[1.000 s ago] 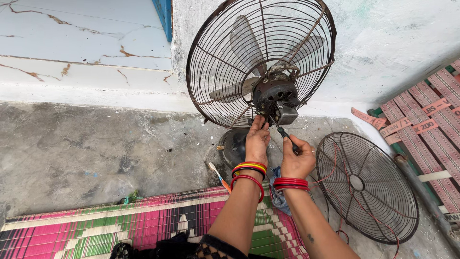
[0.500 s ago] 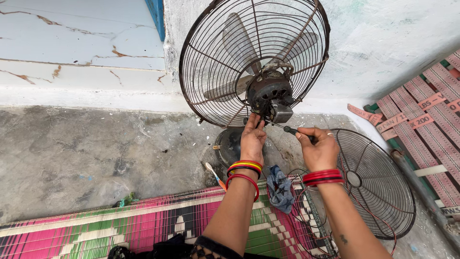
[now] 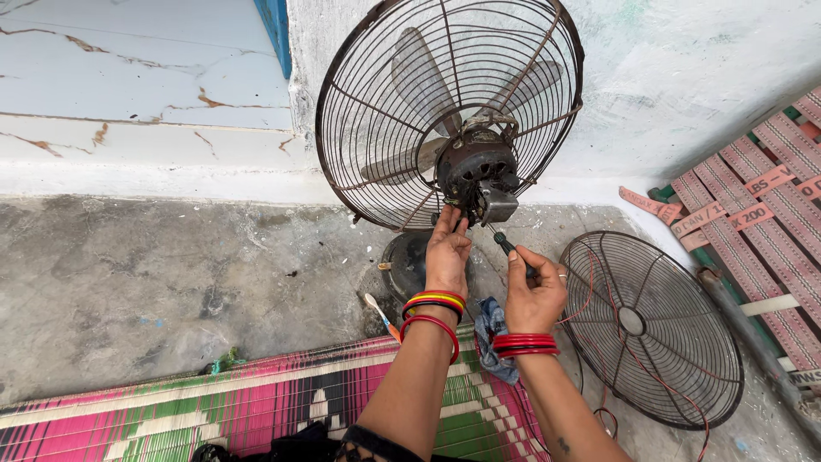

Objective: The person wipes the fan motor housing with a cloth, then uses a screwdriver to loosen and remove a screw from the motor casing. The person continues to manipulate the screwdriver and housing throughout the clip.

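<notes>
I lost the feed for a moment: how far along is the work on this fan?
Done: one wire guard is off and lies flat on the concrete floor. In hand: the left hand touches the underside of the motor housing, while the right hand points a screwdriver up at it. Left: the blades are on the shaft inside the other guard, and the motor sits on its stand.

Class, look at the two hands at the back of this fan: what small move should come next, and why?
Probably bring the screwdriver tip up into the motor housing. The right hand holds it angled toward the motor but seemingly just short of it, while the left hand already steadies the housing's underside.
</notes>
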